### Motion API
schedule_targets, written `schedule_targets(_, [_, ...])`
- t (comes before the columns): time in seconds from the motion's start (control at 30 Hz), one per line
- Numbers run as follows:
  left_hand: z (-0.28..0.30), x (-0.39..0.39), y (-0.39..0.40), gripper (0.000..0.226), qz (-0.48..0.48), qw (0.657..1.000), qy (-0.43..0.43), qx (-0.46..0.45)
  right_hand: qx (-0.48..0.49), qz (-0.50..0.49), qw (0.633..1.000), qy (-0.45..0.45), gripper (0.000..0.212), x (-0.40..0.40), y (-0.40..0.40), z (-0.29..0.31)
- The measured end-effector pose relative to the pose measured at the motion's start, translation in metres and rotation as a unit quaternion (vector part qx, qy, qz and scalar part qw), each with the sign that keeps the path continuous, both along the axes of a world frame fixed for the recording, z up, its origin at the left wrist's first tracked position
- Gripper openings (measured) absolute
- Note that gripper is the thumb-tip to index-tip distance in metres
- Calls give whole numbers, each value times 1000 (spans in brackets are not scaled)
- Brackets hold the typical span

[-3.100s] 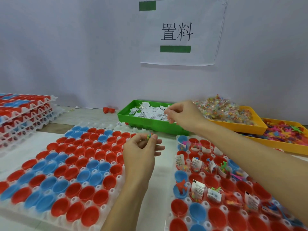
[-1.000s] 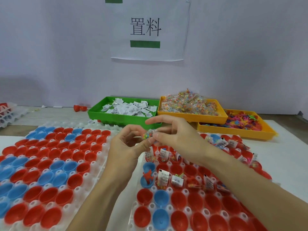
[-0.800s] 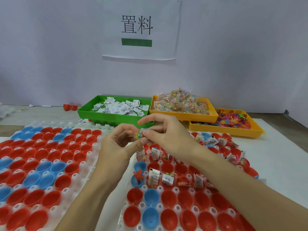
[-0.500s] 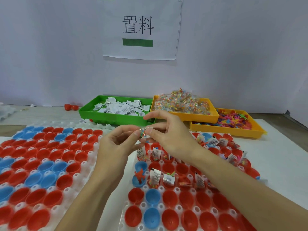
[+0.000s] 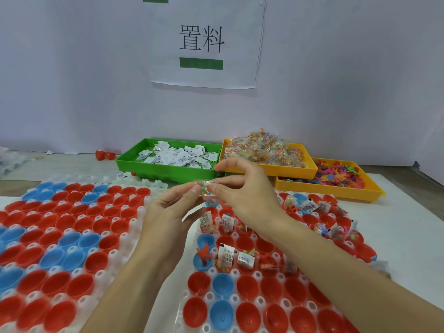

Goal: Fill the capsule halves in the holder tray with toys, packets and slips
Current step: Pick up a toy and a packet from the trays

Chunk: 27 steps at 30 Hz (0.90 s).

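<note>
Both hands meet above the right holder tray [image 5: 258, 276], whose red and blue capsule halves partly hold slips, packets and toys. My left hand [image 5: 168, 212] and my right hand [image 5: 242, 195] pinch one small clear packet of coloured beads [image 5: 204, 188] between their fingertips. A blue half [image 5: 204, 257] under them holds a red toy. The near rows of that tray hold bare halves.
A second tray of red and blue halves [image 5: 67, 236] lies at the left. At the back stand a green bin of white slips [image 5: 168, 171], a yellow bin of bead packets [image 5: 269, 168] and a yellow bin of colourful toys [image 5: 331, 188]. Two red halves [image 5: 105, 155] lie by the wall.
My right hand came back from the green bin and joined the left hand at the packet. The view swung right. Over the last second the hands rose slightly, still working the packet.
</note>
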<state>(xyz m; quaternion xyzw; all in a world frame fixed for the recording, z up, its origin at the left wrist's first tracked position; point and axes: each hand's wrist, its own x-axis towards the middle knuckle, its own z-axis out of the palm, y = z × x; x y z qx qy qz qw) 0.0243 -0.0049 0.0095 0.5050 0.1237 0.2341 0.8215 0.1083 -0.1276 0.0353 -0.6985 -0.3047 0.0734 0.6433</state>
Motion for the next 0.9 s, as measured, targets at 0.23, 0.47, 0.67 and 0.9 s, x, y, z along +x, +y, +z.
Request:
schedule_targets(0.23, [1, 0, 1, 32, 48, 999, -11, 21, 2, 45, 999, 17, 22, -2, 1, 3])
schedule_targets(0.47, [-3, 0, 4, 19, 77, 990, -9, 115, -20, -4, 999, -35, 24, -4, 7, 2])
schedule_targets(0.67, [-3, -2, 9, 9, 73, 991, -28, 110, -51, 5, 999, -4, 21, -6, 11, 3])
schedule_targets(0.9, [1, -6, 21, 10, 25, 987, -6, 157, -52, 22, 998, -8, 12, -8, 11, 7])
